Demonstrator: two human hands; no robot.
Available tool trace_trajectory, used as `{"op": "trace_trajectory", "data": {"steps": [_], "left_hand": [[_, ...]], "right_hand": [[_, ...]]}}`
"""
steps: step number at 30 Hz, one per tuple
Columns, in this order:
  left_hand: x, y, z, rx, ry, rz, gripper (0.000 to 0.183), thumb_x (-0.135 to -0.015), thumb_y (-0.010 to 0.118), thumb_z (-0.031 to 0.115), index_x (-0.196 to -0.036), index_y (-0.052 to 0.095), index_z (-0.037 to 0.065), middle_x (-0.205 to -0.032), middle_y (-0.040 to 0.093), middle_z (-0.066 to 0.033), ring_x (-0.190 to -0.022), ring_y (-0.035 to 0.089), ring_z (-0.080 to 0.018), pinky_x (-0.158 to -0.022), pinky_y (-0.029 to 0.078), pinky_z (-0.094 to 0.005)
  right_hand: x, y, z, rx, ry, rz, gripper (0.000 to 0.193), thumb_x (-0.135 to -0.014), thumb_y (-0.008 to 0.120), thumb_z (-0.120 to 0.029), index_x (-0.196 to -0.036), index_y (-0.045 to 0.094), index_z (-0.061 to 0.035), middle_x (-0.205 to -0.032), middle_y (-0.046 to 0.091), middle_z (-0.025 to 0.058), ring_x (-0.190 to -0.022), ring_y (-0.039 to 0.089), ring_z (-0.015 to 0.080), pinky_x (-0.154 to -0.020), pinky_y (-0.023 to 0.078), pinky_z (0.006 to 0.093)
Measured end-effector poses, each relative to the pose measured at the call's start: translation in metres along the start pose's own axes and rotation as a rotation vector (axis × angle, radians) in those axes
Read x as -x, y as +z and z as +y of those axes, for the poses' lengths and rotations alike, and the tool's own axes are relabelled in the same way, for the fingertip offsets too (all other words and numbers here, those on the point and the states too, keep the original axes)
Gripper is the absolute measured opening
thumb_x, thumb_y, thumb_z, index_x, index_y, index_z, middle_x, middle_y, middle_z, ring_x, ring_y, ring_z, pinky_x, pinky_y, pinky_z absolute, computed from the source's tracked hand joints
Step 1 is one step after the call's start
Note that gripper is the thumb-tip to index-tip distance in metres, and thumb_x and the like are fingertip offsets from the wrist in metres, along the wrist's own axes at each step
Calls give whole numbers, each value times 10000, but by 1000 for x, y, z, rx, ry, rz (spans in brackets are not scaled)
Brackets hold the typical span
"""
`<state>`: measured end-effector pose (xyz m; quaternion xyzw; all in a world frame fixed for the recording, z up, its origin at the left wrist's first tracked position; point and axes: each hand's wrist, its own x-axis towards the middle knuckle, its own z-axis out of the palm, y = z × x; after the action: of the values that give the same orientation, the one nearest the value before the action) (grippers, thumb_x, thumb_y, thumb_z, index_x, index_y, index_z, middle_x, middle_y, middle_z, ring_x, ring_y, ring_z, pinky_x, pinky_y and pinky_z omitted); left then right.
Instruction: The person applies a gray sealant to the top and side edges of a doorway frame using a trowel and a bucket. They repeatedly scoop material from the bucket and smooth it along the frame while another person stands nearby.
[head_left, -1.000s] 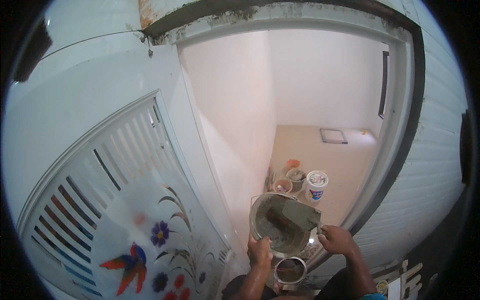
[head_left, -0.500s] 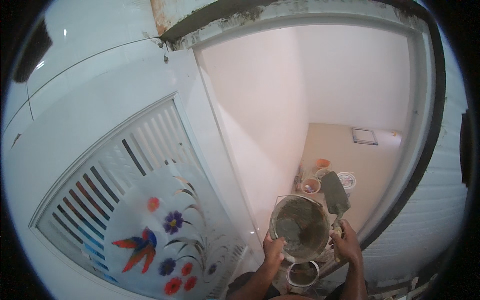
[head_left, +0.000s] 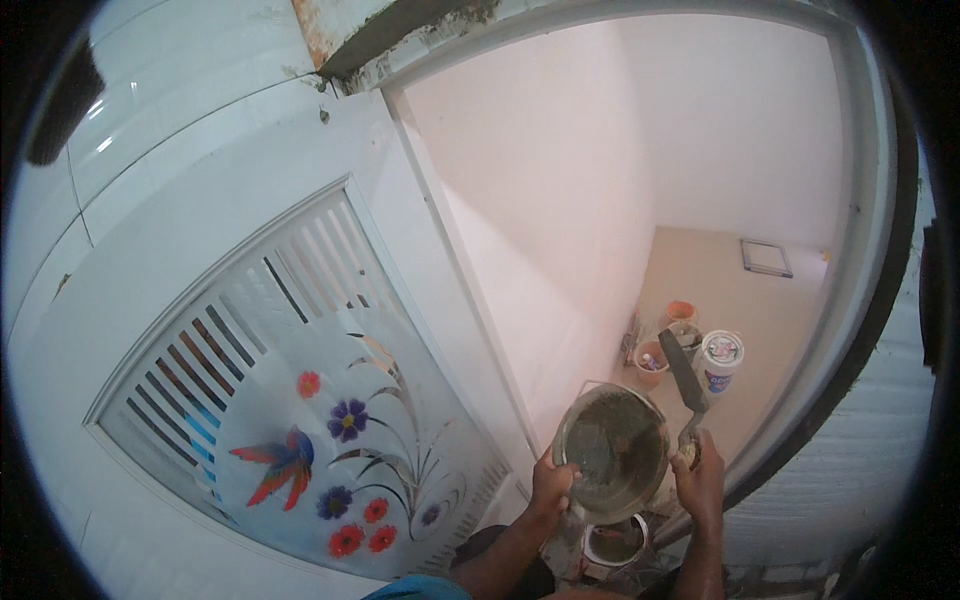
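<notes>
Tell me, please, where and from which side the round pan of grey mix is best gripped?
By the rim, from below on the near side, I would judge. The pan is wide, shallow and tilted toward the viewer; the left hand already grips its lower left rim, while the right hand holds the trowel at its right edge.

The single head view looks steeply down from above, close over the hands (head_left: 625,480), facing a doorway (head_left: 640,250).

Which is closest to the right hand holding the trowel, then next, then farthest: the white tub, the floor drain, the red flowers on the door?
From the right hand:
1. White tub, just above it, on the floor.
2. Floor drain, higher, far corner.
3. Red flowers, far left, on the door.
</notes>
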<state>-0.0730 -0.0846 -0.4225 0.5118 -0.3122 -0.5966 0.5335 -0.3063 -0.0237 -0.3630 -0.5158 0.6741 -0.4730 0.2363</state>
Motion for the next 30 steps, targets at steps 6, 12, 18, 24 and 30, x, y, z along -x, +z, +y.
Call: {"op": "trace_trajectory", "data": {"steps": [6,12,18,24,30], "left_hand": [[-6,3,-6,24,22,-71,573,-831,626,-94,-1386,534,17,-1162,678,-107,-1011,664,-217,-899,539,-356],[-6,10,1,-26,-52,-97,587,-827,633,-99,-1394,519,4,-1183,665,-111,-1022,660,-226,-916,534,-362],[-35,1,-32,-39,-77,-94,631,-757,601,-130,-1370,532,1,-1120,673,-117,-955,669,-237,-838,556,-366],[-73,-17,-78,-53,-12,-115,599,-708,560,-153,-1287,569,-1,-1051,656,-114,-878,651,-227,-727,560,-368],[-61,-1,-65,-53,10,-30,591,-701,561,-150,-1272,571,2,-1027,647,-109,-830,639,-229,-687,552,-365]], "right_hand": [[-3,0,-1,-31,-31,67,333,-823,710,-44,-1108,540,-16,-918,615,153,-857,614,274,-802,483,374],[-2,-6,-4,-172,-52,97,313,-809,713,3,-1066,534,-11,-920,611,130,-852,601,220,-809,482,344],[-2,-9,2,-212,-84,78,282,-834,719,-14,-1063,556,-16,-936,642,118,-868,623,205,-831,490,332],[-4,-5,18,-121,-88,112,335,-823,751,-39,-1112,585,-10,-980,685,145,-915,660,225,-837,508,353],[-1,-6,24,-21,-44,16,375,-826,775,-152,-1126,598,-15,-996,684,186,-929,675,322,-850,512,393]]}}
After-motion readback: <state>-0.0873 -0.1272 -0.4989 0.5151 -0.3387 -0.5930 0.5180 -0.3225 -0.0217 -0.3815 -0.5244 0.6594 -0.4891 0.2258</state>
